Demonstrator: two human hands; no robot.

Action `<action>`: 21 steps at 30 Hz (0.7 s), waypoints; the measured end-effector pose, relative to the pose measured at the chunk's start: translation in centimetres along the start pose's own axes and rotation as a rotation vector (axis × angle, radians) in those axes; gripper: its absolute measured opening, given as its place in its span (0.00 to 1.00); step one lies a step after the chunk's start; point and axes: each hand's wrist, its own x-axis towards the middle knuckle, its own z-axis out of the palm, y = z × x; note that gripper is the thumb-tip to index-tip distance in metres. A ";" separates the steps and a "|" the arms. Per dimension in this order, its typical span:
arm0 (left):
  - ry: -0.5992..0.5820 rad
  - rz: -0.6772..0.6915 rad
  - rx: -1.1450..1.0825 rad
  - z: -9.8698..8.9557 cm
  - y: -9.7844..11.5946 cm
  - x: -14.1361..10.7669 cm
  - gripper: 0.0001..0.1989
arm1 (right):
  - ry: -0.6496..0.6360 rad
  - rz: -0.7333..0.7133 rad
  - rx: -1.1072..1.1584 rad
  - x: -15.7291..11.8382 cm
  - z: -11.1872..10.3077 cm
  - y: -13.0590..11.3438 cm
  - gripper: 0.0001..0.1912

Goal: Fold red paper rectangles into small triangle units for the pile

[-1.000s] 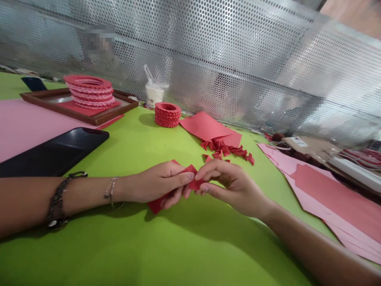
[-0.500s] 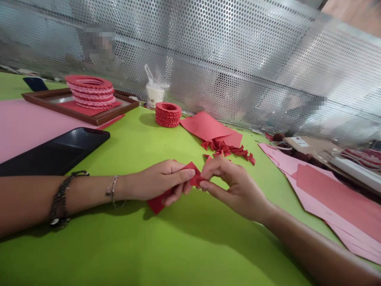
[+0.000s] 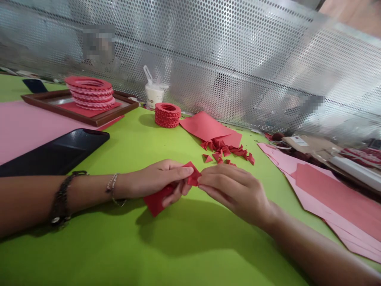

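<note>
My left hand (image 3: 166, 178) is closed round a strip of red paper (image 3: 155, 201), whose lower end sticks out below the palm. Between its thumb and fingers it also pinches a small red piece of paper (image 3: 193, 176); whether this is part of the strip is hidden. The fingertips of my right hand (image 3: 235, 190) are pressed together on the right corner of that small piece. Just beyond the hands lies a loose heap of small folded red paper triangles (image 3: 222, 150), next to red paper sheets (image 3: 205, 125).
A red ring stack (image 3: 167, 116) and a white cup (image 3: 154, 95) stand at the back. Left are a wooden tray (image 3: 98, 120) with pink-and-red rings (image 3: 91, 93) and a black phone-shaped object (image 3: 68, 149). Pink sheets (image 3: 309, 198) lie right; a perforated metal screen (image 3: 190, 47) closes the back.
My right hand has turned over, its fingers now drawn together at the small piece's corner. My left hand has shifted slightly left, and more of the strip shows below it.
</note>
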 end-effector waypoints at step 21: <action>0.128 0.023 0.111 0.8 0.1 0.1 0.11 | 0.095 0.452 0.344 0.5 0.8 -0.6 0.03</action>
